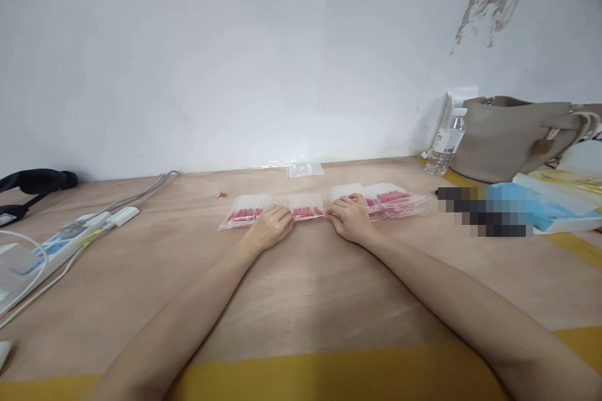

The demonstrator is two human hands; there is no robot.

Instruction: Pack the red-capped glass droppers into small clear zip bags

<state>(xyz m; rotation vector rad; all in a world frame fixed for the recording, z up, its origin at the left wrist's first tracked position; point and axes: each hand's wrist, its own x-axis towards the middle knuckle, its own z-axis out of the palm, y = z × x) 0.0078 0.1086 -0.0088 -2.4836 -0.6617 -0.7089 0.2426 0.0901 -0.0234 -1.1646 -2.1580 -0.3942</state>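
A small clear plastic bag (306, 205) with several red, stick-like pieces along its near edge lies flat between my two hands. My left hand (273, 225), its fingers curled in, grips the left near corner of this bag. At the opposite corner, my right hand (348, 216) has its fingers bent and closed on the bag's edge. Just left of my left hand lie similar bags (244, 210), overlapping. To the right of my right hand is a spread stack of the same bags (395, 197). My fingertips are partly hidden.
A flat white bag (305, 169) lies near the wall. On the right stand a water bottle (444, 143) and a beige handbag (508, 138), beside blue plastic packaging (540, 203). On the left are a power strip (61, 241) with cables and black headphones (35, 183).
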